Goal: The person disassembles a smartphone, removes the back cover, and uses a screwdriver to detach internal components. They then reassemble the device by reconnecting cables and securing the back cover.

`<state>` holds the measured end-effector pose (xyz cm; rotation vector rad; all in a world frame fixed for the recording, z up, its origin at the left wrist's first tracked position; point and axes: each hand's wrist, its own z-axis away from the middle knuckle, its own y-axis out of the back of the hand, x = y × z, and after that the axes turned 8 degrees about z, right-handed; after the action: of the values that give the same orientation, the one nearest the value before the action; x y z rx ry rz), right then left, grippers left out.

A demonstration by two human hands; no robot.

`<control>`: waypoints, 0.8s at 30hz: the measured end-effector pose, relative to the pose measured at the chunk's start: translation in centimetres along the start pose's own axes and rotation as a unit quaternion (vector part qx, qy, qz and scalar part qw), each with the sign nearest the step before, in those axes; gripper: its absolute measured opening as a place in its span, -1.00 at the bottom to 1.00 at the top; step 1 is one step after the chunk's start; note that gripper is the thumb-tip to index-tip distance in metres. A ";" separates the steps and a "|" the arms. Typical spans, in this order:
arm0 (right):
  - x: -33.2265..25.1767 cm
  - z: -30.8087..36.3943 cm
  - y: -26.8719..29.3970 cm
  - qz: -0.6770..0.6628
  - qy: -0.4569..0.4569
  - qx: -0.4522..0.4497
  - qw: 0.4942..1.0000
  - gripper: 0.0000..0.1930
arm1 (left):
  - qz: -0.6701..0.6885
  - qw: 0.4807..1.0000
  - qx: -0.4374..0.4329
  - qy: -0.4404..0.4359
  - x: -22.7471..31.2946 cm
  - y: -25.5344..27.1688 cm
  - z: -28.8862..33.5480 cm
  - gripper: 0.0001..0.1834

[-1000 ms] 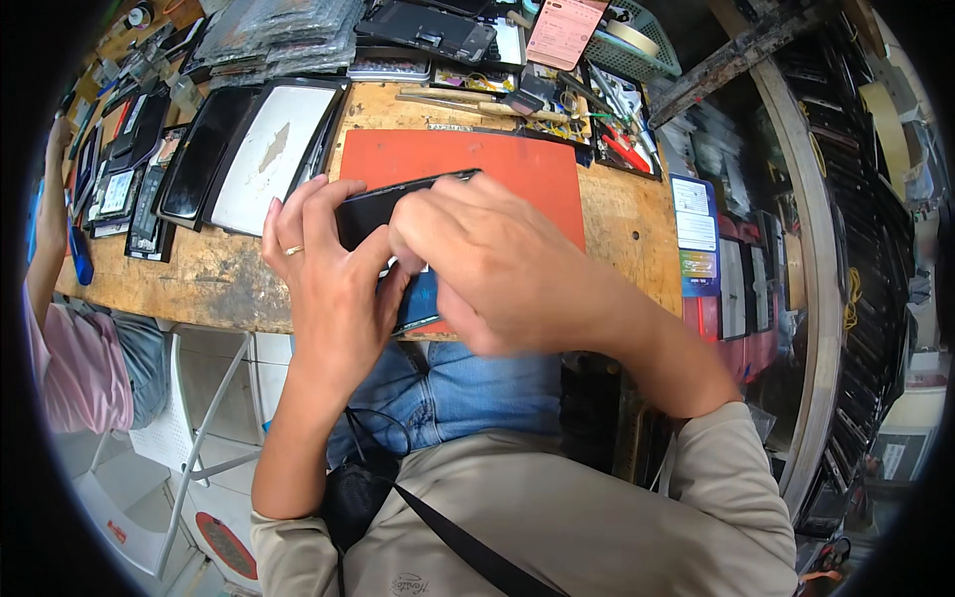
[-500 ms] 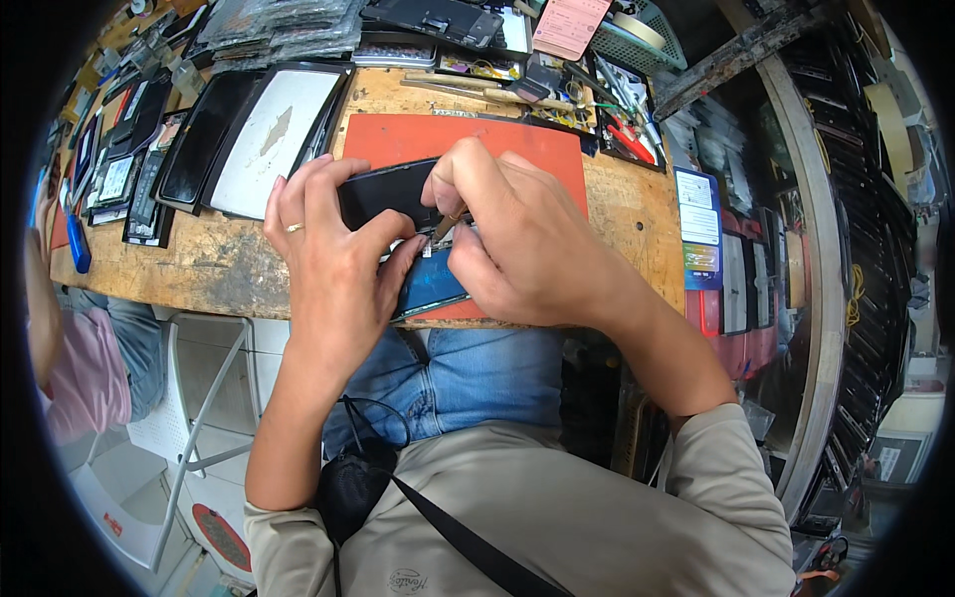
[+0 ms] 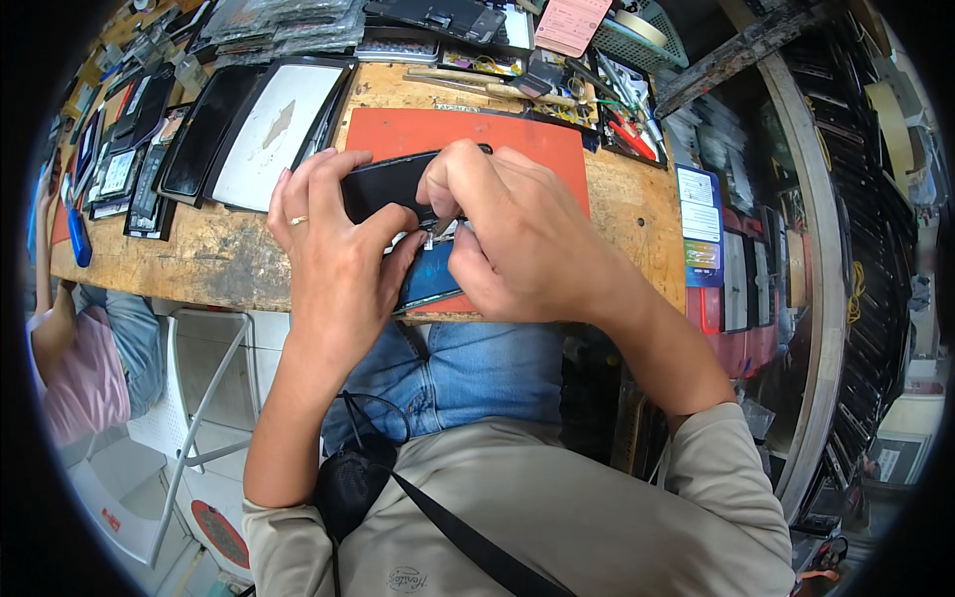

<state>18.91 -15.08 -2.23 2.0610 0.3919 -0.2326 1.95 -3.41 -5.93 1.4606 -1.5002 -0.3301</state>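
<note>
Phone (image 3: 430, 261) lies opened over the orange mat (image 3: 547, 149), near its front edge, black half (image 3: 380, 186) at an angle to the blue half! Left hand (image 3: 338, 244) grips the phone's left side, thumb by the gap; right hand (image 3: 527, 234) pinches a slim tool (image 3: 439, 228) (kind too hidden to tell) at that gap. Opening looks done; work inside seems midway, the halves not joined. White panel (image 3: 244, 169) sits left of the mat, red-handled pliers (image 3: 631, 140) right.
</note>
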 end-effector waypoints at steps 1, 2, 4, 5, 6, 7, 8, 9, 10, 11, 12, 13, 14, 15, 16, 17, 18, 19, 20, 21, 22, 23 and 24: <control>-0.2 0.0 0.1 -0.009 -0.006 -0.003 1.000 -0.65 | -0.001 1.000 -0.003 0.002 0.0 0.0 0.0 -0.82; -0.3 0.0 0.1 -0.018 -0.011 -0.005 1.000 -0.64 | -0.002 1.000 -0.006 0.003 0.0 0.0 0.0 -0.82; 0.3 0.1 -0.1 -0.036 -0.020 -0.006 0.999 -0.65 | -0.004 1.000 -0.013 0.009 0.4 0.3 -0.1 -0.79; 0.4 0.1 -0.2 -0.044 -0.025 -0.006 0.999 -0.66 | -0.005 1.000 -0.016 0.011 0.6 0.4 -0.1 -0.77; 0.4 0.1 -0.2 -0.036 -0.027 -0.006 0.999 -0.67 | -0.003 1.000 -0.015 0.014 0.6 0.3 -0.2 -0.75; 0.4 0.2 -0.2 -0.029 -0.029 -0.007 0.999 -0.67 | -0.003 1.000 -0.015 0.019 0.7 0.2 -0.2 -0.72; 0.4 0.3 -0.2 -0.022 -0.031 -0.007 0.999 -0.68 | -0.002 1.000 -0.015 0.023 0.7 0.1 -0.3 -0.70; 0.3 0.3 -0.1 -0.035 -0.038 -0.011 0.999 -0.69 | -0.001 1.000 -0.017 0.026 0.7 0.1 -0.3 -0.68; 0.1 0.1 0.1 -0.048 -0.045 -0.014 0.998 -0.69 | 0.000 0.999 -0.020 0.029 0.5 0.1 -0.3 -0.66; 0.0 0.1 0.2 -0.061 -0.053 -0.017 0.997 -0.70 | 0.001 0.999 -0.022 0.032 0.4 0.1 -0.4 -0.64; 0.1 0.2 0.2 -0.059 -0.060 -0.021 0.996 -0.70 | 0.006 0.999 -0.026 0.033 0.3 0.1 -0.4 -0.64; 0.3 0.2 0.1 -0.057 -0.067 -0.024 0.996 -0.70 | 0.010 0.999 -0.029 0.033 0.2 0.1 -0.5 -0.63; 0.4 0.3 0.1 -0.055 -0.074 -0.028 0.995 -0.70 | 0.015 0.999 -0.032 0.034 0.1 0.1 -0.5 -0.63; 0.3 0.3 0.1 -0.074 -0.087 -0.027 0.993 -0.71 | 0.016 0.999 -0.033 0.033 0.0 0.1 -0.6 -0.63; 0.2 0.3 0.1 -0.094 -0.099 -0.027 0.990 -0.72 | 0.018 0.999 -0.035 0.032 -0.1 0.1 -0.6 -0.63; 0.2 0.4 0.1 -0.114 -0.110 -0.027 0.987 -0.72 | 0.019 0.999 -0.036 0.032 -0.1 0.1 -0.6 -0.63; 0.4 0.4 0.0 -0.126 -0.112 -0.026 0.985 -0.72 | 0.018 0.999 -0.038 0.033 -0.1 0.2 -0.5 -0.64; 0.9 0.6 -0.2 -0.136 -0.115 -0.024 0.984 -0.72 | 0.017 0.999 -0.039 0.033 0.0 0.2 -0.6 -0.64; 1.3 0.8 -0.3 -0.147 -0.118 -0.022 0.982 -0.71 | 0.017 0.998 -0.041 0.033 0.0 0.3 -0.6 -0.64; 1.6 1.1 -0.4 -0.170 -0.129 -0.015 0.977 -0.71 | 0.015 0.999 -0.040 0.031 0.1 0.3 -0.7 -0.64; 1.9 1.4 -0.6 -0.193 -0.138 -0.009 0.971 -0.71 | 0.012 0.999 -0.039 0.031 0.1 0.3 -0.6 -0.65; 2.0 1.6 -0.6 -0.217 -0.148 -0.002 0.965 -0.71 | 0.008 0.999 -0.038 0.030 0.1 0.2 -0.6 -0.65; 1.9 1.8 -0.6 -0.228 -0.166 0.006 0.959 -0.70 | 0.007 0.999 -0.039 0.030 0.2 0.2 -0.6 -0.65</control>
<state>20.41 -16.02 -4.23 1.8735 0.6507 -0.8486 2.27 -3.25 -5.41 1.3860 -1.4340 -0.3294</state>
